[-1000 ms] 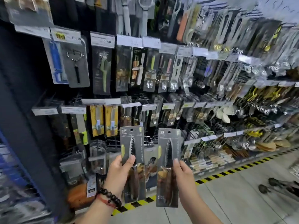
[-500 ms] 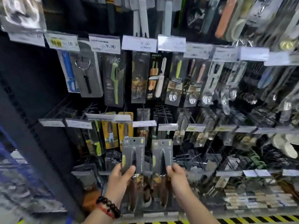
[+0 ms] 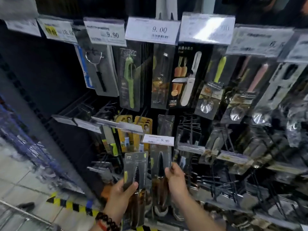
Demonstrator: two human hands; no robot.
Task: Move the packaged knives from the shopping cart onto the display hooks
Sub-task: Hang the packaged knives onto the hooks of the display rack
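Note:
Two dark packaged knives with wooden handles are up in front of the hook wall. My left hand [image 3: 122,195], with a bead bracelet on its wrist, grips the left knife package [image 3: 135,165] around its middle. My right hand [image 3: 175,180] pinches the right knife package [image 3: 160,161] by its right edge. The top of that package sits just under the 9.90 price tag [image 3: 158,140], at a display hook in the lower row. Whether it hangs on the hook is hidden by the tag.
Peelers and knives in packs hang in rows above, under price tags [image 3: 152,30]. Yellow packs [image 3: 127,132] hang left of the 9.90 hook. Bare wire hooks [image 3: 190,127] stick out to the right. A shopping cart rim [image 3: 21,214] and yellow-black floor tape [image 3: 70,204] lie lower left.
I have come closer to the wall. Both packages rose toward the lower hook row, and the right one now reaches the 9.90 tag.

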